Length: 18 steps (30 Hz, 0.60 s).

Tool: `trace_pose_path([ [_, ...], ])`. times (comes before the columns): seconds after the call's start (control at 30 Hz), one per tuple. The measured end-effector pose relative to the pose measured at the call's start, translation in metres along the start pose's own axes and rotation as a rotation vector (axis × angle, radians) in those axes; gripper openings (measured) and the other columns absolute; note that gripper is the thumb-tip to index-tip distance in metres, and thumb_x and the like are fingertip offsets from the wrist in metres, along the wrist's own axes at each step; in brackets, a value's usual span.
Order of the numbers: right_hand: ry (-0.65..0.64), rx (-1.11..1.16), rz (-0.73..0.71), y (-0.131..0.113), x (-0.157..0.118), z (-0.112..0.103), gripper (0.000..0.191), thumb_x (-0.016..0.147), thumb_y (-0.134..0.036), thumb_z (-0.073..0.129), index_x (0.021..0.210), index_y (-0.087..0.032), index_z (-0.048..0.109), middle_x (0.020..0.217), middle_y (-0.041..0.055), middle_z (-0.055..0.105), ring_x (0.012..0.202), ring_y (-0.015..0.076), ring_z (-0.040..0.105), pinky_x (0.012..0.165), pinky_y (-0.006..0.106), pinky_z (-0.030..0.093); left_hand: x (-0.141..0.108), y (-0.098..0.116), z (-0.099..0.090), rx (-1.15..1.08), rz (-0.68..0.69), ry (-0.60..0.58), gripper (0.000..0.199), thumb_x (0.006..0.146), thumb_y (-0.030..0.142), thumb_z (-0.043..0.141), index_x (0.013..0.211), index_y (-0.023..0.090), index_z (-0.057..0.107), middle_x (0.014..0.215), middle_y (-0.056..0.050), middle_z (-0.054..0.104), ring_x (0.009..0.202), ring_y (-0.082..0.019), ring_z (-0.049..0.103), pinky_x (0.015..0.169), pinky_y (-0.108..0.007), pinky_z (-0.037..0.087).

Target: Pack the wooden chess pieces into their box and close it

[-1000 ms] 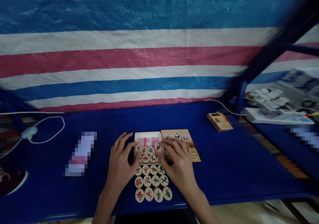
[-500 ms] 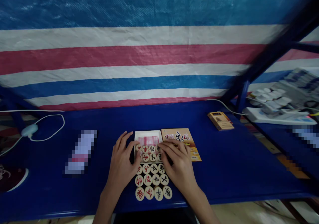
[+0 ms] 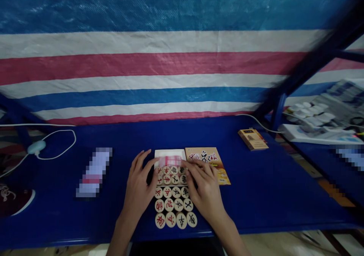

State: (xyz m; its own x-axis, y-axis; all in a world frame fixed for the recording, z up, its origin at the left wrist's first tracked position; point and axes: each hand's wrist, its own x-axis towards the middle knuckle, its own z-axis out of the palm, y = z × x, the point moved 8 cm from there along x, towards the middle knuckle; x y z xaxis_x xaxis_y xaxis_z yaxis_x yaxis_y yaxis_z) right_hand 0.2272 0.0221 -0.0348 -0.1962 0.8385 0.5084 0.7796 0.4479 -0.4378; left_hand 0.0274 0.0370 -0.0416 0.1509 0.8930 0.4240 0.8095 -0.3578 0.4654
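Several round wooden chess pieces [image 3: 174, 204] with red and black characters lie in rows on the blue table [image 3: 256, 187]. Behind them stands a white box [image 3: 170, 154] with a folded pink-lined sheet inside. The rearmost rows of pieces sit at the box's front edge. My left hand [image 3: 139, 187] rests against the left side of the rows, fingers spread. My right hand [image 3: 204, 189] presses the right side, fingertips on the pieces near the box.
An orange box lid [image 3: 207, 161] lies right of the white box. A small yellow pack [image 3: 253, 139] sits farther right. A white cable with a pale blue device [image 3: 36, 147] lies at left. A dark blue frame post [image 3: 277, 110] and a cluttered shelf stand at right.
Both hands have pushed the rearmost rows of pieces a little farther toward the white box. The view shifted slightly.
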Motion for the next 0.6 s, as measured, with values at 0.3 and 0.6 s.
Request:
trace_pose_path([
  [0.3, 0.173, 0.158, 0.050, 0.003, -0.020, -0.034, 0.032, 0.097, -0.013, 0.056, 0.125, -0.025, 0.063, 0.113, 0.0042, 0.072, 0.111, 0.0240, 0.060, 0.095, 0.043, 0.047, -0.029, -0.015, -0.039, -0.207, -0.157, 0.176, 0.018, 0.099, 0.026, 0.057, 0.114, 0.028, 0.066, 0.121, -0.004, 0.064, 0.114, -0.022, 0.062, 0.098, -0.043, 0.052],
  [0.6, -0.046, 0.064, -0.091, -0.011, -0.085, -0.031, 0.043, 0.087, -0.027, 0.072, 0.127, -0.020, 0.057, 0.112, 0.0093, 0.066, 0.104, 0.0250, 0.061, 0.085, 0.038, 0.051, -0.098, 0.018, -0.036, -0.146, 0.010, 0.055, 0.020, 0.090, 0.030, 0.067, 0.108, 0.023, 0.063, 0.104, -0.006, 0.064, 0.095, -0.021, 0.065, 0.081, -0.034, 0.054],
])
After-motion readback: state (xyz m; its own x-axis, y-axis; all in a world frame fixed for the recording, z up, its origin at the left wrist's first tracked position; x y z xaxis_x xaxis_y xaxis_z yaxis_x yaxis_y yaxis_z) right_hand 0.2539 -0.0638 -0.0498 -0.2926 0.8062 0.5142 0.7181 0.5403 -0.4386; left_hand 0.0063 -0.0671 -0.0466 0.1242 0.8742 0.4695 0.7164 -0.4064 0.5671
